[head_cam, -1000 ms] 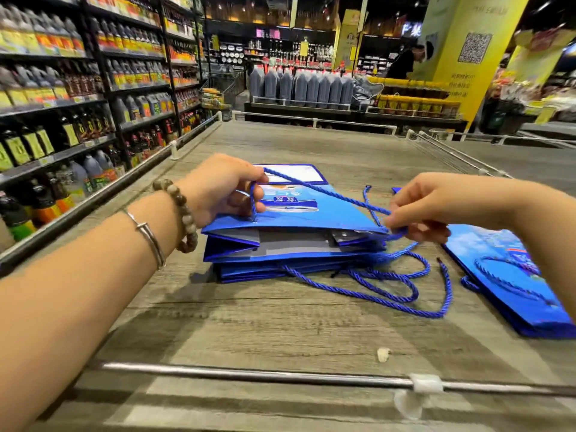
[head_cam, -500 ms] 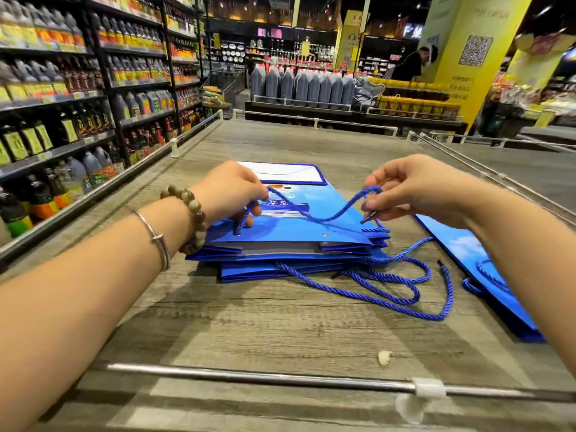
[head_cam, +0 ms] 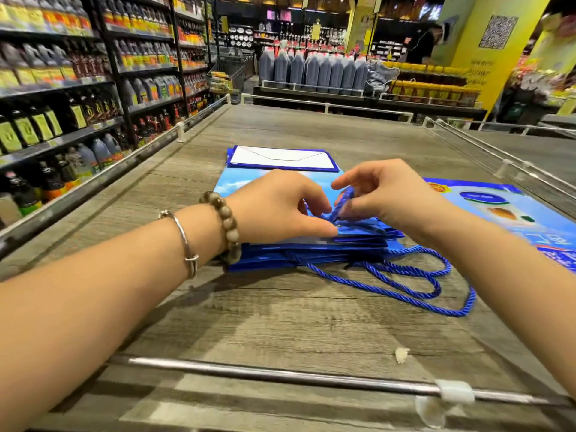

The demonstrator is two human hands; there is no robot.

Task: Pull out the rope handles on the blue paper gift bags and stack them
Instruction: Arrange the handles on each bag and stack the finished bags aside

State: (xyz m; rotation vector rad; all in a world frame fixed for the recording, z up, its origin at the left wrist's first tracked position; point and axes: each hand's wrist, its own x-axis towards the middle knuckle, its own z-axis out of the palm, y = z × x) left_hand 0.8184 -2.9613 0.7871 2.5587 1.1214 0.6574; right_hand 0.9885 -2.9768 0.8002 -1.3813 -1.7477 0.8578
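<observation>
Showing the stack [head_cam: 311,254] of blue bags lying flat on the table [head_cam: 280,322], mouths toward the viewer. The left hand [head_cam: 274,210] lies on the stack and grasps the near edge of the top bag [head_cam: 358,229] between thumb and curled fingers. The right hand [head_cam: 389,198], above the stack's right part, pinches a rope [head_cam: 344,199] rising from that edge. Loose ropes [head_cam: 405,275] trail from the stack's near edge and loop across the wood to its near right. A flat bag [head_cam: 498,207] lies face up to the right of the stack, apart from it. Table surface runs from the stack's near side to the rail [head_cam: 280,375] at the table edge, with a scrap [head_cam: 402,354] between stack and rail. Wood also extends left of the stack and beyond it.
</observation>
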